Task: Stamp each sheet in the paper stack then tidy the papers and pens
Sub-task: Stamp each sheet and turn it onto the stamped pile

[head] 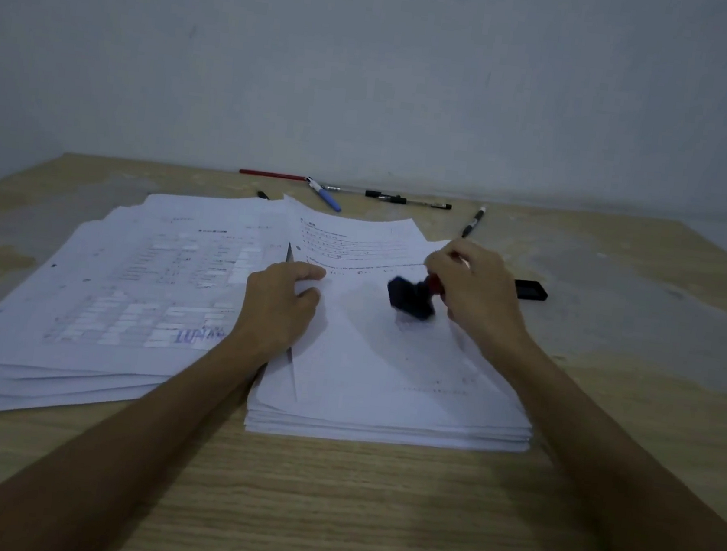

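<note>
A thick stack of white sheets [388, 396] lies in front of me on the wooden table. My right hand [478, 288] grips a stamp [411, 296] with a red handle and dark block, tilted just above the top sheet. My left hand [281, 302] pinches the left edge of the top sheet between thumb and fingers. To the left spreads a loose pile of sheets [124, 293]; its top sheet carries a blue stamp mark [198, 336].
Several pens lie along the table's far edge: a red one [273, 174], a blue-capped one [327, 196], black ones [406, 200] and another [474, 221] to the right. A black ink pad [531, 290] sits right of my right hand. A grey wall stands behind.
</note>
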